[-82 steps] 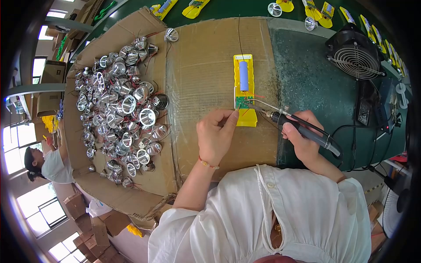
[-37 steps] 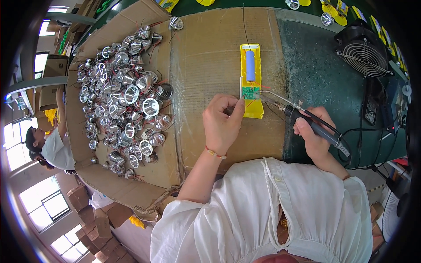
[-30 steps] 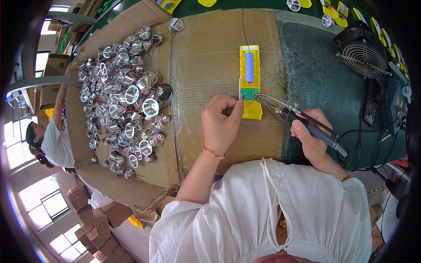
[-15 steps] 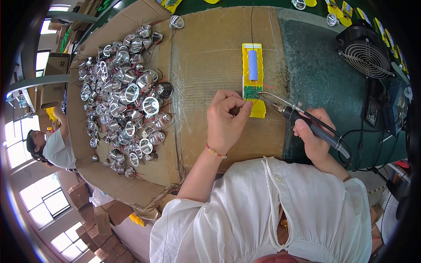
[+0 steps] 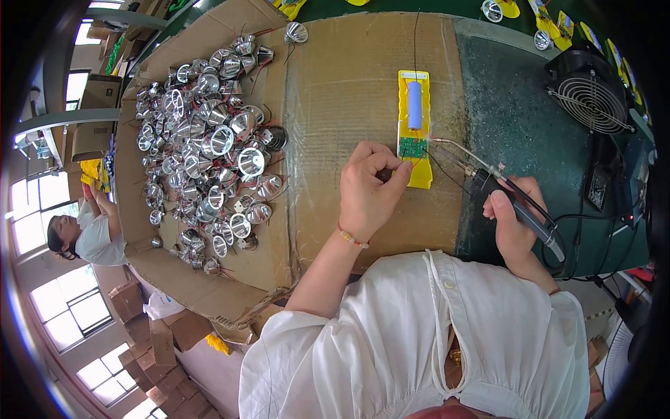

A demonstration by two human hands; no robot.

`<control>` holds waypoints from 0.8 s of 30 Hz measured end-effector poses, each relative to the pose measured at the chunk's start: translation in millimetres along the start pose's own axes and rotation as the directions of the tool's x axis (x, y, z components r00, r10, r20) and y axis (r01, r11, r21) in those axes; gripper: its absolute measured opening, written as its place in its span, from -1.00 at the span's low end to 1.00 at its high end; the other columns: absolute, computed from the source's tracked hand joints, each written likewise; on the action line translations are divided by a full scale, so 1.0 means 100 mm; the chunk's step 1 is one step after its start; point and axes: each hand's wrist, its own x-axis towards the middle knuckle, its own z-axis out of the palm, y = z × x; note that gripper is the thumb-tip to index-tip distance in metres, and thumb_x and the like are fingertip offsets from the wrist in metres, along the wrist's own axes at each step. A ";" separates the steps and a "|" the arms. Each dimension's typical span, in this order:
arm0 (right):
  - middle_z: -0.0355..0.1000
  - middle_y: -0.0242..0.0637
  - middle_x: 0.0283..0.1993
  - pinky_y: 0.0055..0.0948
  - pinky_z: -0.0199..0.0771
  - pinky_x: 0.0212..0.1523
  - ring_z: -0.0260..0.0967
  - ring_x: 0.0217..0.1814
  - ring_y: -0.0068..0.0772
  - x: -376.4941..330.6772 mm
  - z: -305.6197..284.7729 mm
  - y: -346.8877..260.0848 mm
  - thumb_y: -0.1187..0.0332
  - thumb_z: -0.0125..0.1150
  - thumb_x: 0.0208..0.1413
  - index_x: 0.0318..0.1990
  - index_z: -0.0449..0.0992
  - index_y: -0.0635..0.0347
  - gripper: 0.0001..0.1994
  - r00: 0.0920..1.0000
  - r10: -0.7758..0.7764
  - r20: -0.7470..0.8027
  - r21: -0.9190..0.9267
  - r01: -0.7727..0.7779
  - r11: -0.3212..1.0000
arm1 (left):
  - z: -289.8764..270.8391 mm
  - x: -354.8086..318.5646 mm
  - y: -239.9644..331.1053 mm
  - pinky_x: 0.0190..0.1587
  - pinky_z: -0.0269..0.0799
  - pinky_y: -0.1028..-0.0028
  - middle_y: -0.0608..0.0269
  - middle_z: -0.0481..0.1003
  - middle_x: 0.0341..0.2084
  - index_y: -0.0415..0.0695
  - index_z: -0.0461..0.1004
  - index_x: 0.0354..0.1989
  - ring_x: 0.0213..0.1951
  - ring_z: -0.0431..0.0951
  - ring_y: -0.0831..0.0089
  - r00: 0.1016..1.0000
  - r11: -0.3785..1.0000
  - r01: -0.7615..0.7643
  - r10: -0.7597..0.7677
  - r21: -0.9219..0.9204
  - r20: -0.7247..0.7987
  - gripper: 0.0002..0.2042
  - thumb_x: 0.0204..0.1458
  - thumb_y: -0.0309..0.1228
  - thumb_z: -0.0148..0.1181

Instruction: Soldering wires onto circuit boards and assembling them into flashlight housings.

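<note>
A narrow yellow casing (image 5: 421, 179) lies on the cardboard in front of me, holding a blue cylindrical battery cell (image 5: 414, 106) and a small green circuit board (image 5: 413, 147). My left hand (image 5: 371, 183) is pinched closed beside the board's lower left, where a thin wire seems to run into its fingertips. Thin red wires show around the board, and a dark wire curves off to its right. In my right hand (image 5: 513, 218) is a soldering iron (image 5: 520, 209) with a thin metal feed tube; its tip points toward the board, a short distance to the right of it.
On the left, a cardboard box (image 5: 209, 297) holds a heap of silvery lamp reflectors (image 5: 202, 140) with wires. One loose reflector (image 5: 296, 32) sits at the top. A black fan (image 5: 588, 91) stands at right, near cables and yellow casings. Another person (image 5: 98, 237) is at far left.
The soldering iron has drawn back to the right, off the board. A dark wire now arcs free at the board's right. My left hand stays pinched beside the board. The view has shifted slightly.
</note>
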 end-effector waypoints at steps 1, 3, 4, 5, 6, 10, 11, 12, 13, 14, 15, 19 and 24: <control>0.36 -0.28 -0.47 -0.61 0.39 -0.51 0.33 -0.53 -0.60 0.00 0.00 0.01 0.46 0.17 0.00 -0.32 0.34 0.32 -0.84 1.000 -0.004 0.014 -0.007 0.004 1.000 | -0.01 0.00 0.00 -0.53 0.30 0.56 0.21 0.39 -0.49 -0.24 0.52 -0.55 -0.59 0.37 0.52 1.000 1.000 -0.014 0.014 0.017 -0.004 -0.94 -0.18 -0.51 0.23; 0.35 -0.28 -0.48 -0.61 0.39 -0.51 0.33 -0.53 -0.59 0.01 -0.01 0.02 0.46 0.17 0.00 -0.32 0.34 0.32 -0.84 1.000 -0.008 0.023 -0.018 0.009 1.000 | -0.01 0.01 0.00 -0.53 0.30 0.56 0.21 0.39 -0.49 -0.23 0.52 -0.55 -0.59 0.37 0.52 1.000 1.000 -0.014 0.015 0.021 -0.002 -0.94 -0.18 -0.50 0.23; 0.35 -0.28 -0.48 -0.61 0.39 -0.50 0.33 -0.53 -0.60 0.01 -0.02 0.02 0.46 0.16 0.00 -0.32 0.34 0.32 -0.84 1.000 -0.007 0.019 -0.019 0.007 1.000 | 0.00 0.02 -0.01 -0.53 0.30 0.55 0.22 0.39 -0.49 -0.23 0.52 -0.55 -0.59 0.37 0.52 1.000 1.000 -0.013 0.013 0.026 0.000 -0.94 -0.18 -0.50 0.23; 0.35 -0.28 -0.48 -0.61 0.38 -0.50 0.32 -0.53 -0.60 0.01 -0.04 0.03 0.46 0.16 0.00 -0.32 0.34 0.32 -0.84 1.000 -0.006 0.015 -0.019 0.006 1.000 | 0.02 0.03 -0.01 -0.53 0.30 0.55 0.22 0.39 -0.49 -0.23 0.52 -0.55 -0.59 0.37 0.52 1.000 1.000 -0.016 0.016 0.024 0.004 -0.94 -0.18 -0.50 0.23; 0.35 -0.28 -0.48 -0.61 0.38 -0.50 0.32 -0.53 -0.60 0.01 -0.05 0.03 0.46 0.16 0.00 -0.32 0.34 0.32 -0.84 1.000 -0.008 0.011 -0.015 0.008 1.000 | 0.01 0.02 0.00 -0.53 0.30 0.55 0.21 0.39 -0.49 -0.23 0.52 -0.55 -0.59 0.37 0.51 1.000 1.000 0.013 -0.014 0.016 0.009 -0.93 -0.19 -0.50 0.23; 0.36 -0.27 -0.50 -0.60 0.37 -0.51 0.31 -0.54 -0.60 0.01 -0.17 0.07 0.46 0.14 0.01 -0.31 0.33 0.32 -0.84 0.998 -0.009 -0.056 -0.001 0.009 1.000 | 0.00 0.03 0.00 -0.50 0.31 0.57 0.22 0.40 -0.49 -0.24 0.51 -0.52 -0.57 0.38 0.53 1.000 0.999 -0.006 0.006 0.041 0.006 -0.93 -0.16 -0.50 0.23; 0.36 -0.27 -0.52 -0.60 0.37 -0.51 0.31 -0.54 -0.60 0.02 -0.20 0.07 0.46 0.14 0.01 -0.31 0.32 0.33 -0.84 0.997 0.007 -0.080 0.002 -0.007 1.000 | -0.01 0.03 0.03 -0.50 0.31 0.57 0.22 0.40 -0.49 -0.24 0.51 -0.52 -0.57 0.38 0.53 1.000 0.999 -0.019 0.019 0.044 0.019 -0.93 -0.16 -0.50 0.23; 0.37 -0.27 -0.53 -0.62 0.36 -0.50 0.31 -0.54 -0.60 0.02 -0.27 0.08 0.46 0.14 0.01 -0.31 0.31 0.33 -0.84 0.994 0.013 -0.108 -0.009 -0.014 1.000 | 0.01 0.03 0.06 -0.48 0.32 0.60 0.23 0.41 -0.46 -0.26 0.50 -0.50 -0.53 0.40 0.56 1.000 1.000 0.010 -0.009 -0.008 0.026 -0.92 -0.14 -0.51 0.22; 0.37 -0.27 -0.53 -0.62 0.36 -0.50 0.31 -0.54 -0.60 0.02 -0.31 0.11 0.46 0.14 0.01 -0.31 0.31 0.33 -0.84 0.993 0.009 -0.119 -0.004 -0.009 1.000 | -0.01 0.02 0.08 -0.46 0.34 0.62 0.24 0.42 -0.43 -0.28 0.50 -0.48 -0.49 0.42 0.59 0.999 0.998 0.045 -0.044 -0.050 0.022 -0.92 -0.11 -0.51 0.21; 0.37 -0.27 -0.53 -0.62 0.36 -0.50 0.31 -0.54 -0.61 0.03 -0.34 0.14 0.46 0.14 0.01 -0.31 0.31 0.33 -0.84 0.991 0.022 -0.131 -0.025 -0.026 0.999 | -0.05 0.02 0.10 -0.46 0.34 0.62 0.24 0.42 -0.43 -0.28 0.50 -0.48 -0.49 0.42 0.59 0.999 0.998 0.035 -0.034 -0.045 0.030 -0.92 -0.11 -0.51 0.21; 0.38 -0.27 -0.53 -0.63 0.36 -0.50 0.31 -0.54 -0.61 0.04 -0.38 0.17 0.46 0.14 0.01 -0.31 0.32 0.33 -0.84 0.988 0.036 -0.148 -0.050 -0.043 0.998 | -0.09 0.03 0.10 -0.46 0.36 0.63 0.26 0.46 -0.49 -0.30 0.50 -0.44 -0.52 0.44 0.60 0.984 0.971 0.178 -0.179 -0.160 0.007 -0.92 -0.10 -0.53 0.20; 0.39 -0.27 -0.52 -0.62 0.37 -0.51 0.33 -0.55 -0.61 0.09 -0.42 0.19 0.45 0.15 0.01 -0.31 0.33 0.33 -0.83 0.983 0.086 -0.164 0.002 -0.087 0.996 | -0.17 0.20 0.12 -0.51 0.38 0.59 0.17 0.49 -0.68 -0.26 0.52 -0.51 -0.60 0.49 0.57 0.936 0.932 0.131 -0.229 0.339 0.268 -0.89 -0.14 -0.46 0.19; 0.39 -0.27 -0.52 -0.62 0.38 -0.51 0.34 -0.54 -0.60 0.07 -0.43 0.25 0.45 0.18 -0.01 -0.32 0.33 0.31 -0.83 0.972 0.121 -0.204 0.011 -0.121 0.993 | 0.14 1.27 0.52 -0.51 0.41 0.50 0.20 0.45 -0.80 -0.23 0.52 -0.59 -0.68 0.50 0.40 0.956 0.950 0.029 -0.117 0.312 0.268 -0.84 -0.16 -0.40 0.10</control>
